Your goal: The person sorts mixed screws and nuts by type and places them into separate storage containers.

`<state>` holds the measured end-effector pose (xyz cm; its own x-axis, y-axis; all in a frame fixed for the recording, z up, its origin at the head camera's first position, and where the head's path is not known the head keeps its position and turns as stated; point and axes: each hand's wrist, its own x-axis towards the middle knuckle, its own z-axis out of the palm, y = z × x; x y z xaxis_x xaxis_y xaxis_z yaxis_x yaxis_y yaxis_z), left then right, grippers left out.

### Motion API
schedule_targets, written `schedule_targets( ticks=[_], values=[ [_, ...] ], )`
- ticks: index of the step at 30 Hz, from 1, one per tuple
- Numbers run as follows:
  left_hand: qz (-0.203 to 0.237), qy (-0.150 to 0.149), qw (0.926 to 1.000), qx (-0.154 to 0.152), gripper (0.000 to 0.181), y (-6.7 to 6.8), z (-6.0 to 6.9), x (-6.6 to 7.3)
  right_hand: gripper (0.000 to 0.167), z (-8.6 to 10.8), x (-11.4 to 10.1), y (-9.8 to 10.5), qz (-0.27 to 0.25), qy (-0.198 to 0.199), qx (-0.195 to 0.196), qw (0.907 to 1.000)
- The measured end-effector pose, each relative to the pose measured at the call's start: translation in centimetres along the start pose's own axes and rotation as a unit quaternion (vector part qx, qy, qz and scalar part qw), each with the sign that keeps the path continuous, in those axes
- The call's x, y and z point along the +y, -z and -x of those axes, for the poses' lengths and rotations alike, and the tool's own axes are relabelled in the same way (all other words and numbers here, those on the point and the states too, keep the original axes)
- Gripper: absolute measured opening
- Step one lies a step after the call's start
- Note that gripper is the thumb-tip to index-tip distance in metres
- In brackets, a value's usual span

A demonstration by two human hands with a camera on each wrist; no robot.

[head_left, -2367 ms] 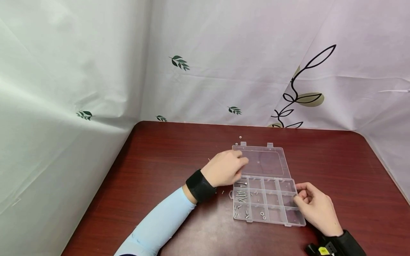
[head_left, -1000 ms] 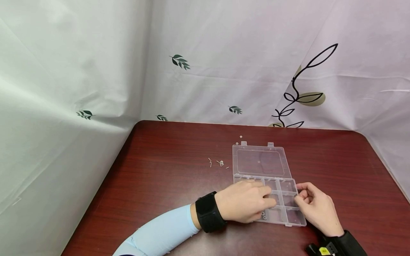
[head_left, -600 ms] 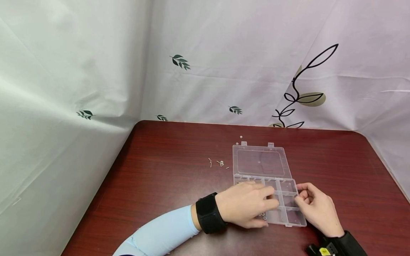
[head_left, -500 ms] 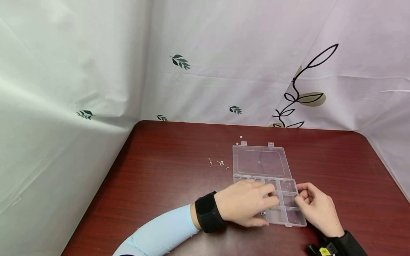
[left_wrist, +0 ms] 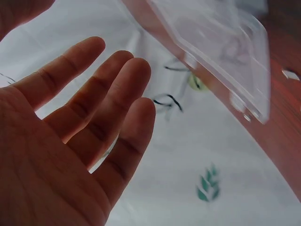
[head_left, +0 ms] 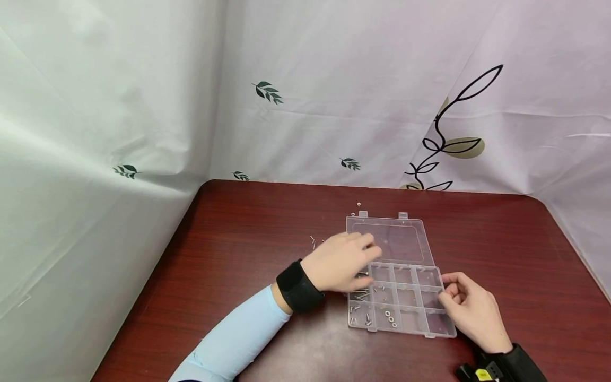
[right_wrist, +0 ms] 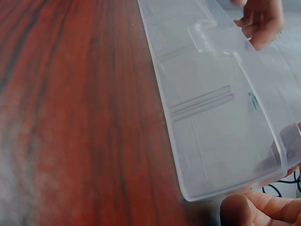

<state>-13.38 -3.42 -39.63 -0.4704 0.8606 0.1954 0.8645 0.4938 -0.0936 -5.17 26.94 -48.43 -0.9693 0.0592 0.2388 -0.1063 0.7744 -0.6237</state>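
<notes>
The left hand [head_left: 340, 261] is hovering empty and loosely spread above the compartment box [head_left: 411, 333] the right hand [head_left: 475, 314] is gripping. Screws [head_left: 368, 319] and rings [head_left: 391, 319] are lying boxed nearby; loose screws [head_left: 314, 244] and loose rings [head_left: 359, 204] beyond the left hand are apparently leaving work undone.

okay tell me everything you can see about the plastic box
The box looks like clear plastic, divided into twelve compartments, four across and three deep. It sits on the reddish table with its lid folded back, away from the person; two tabs stick out from the lid's far edge. Screws lie in the left column, three rings in the near compartment beside it. The right hand holds its right edge; the left hand is over its left part, touching or not is unclear.
</notes>
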Motion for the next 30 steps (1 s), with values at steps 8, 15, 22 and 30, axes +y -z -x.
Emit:
schedule_targets(
  ticks=[8, 15, 22, 30],
  values=[
    [0.006, 0.071, 0.997, -0.03, 0.037, -1.1, 0.4, -3.8, 0.025, 0.1, -0.1, 0.0, 0.0, -0.007, -0.002, 1.0],
    [-0.001, 0.121, 0.9907, -0.061, 0.025, -2.6, 0.8, -6.0, 0.025, 0.1, -0.1, 0.1, -0.001, -0.007, -0.004, 1.0],
    [0.031, 0.131, 0.9877, -0.079, 0.012, -3.8, 1.0, -7.0, 0.025, 0.1, -0.1, 0.1, 0.001, -0.006, -0.005, 1.0],
    [0.053, 0.138, 0.9861, -0.076, 0.015, -4.4, 1.1, -7.0, 0.025, 0.1, -0.1, 0.1, 0.001, -0.01, -0.005, 0.9999]
  ],
)
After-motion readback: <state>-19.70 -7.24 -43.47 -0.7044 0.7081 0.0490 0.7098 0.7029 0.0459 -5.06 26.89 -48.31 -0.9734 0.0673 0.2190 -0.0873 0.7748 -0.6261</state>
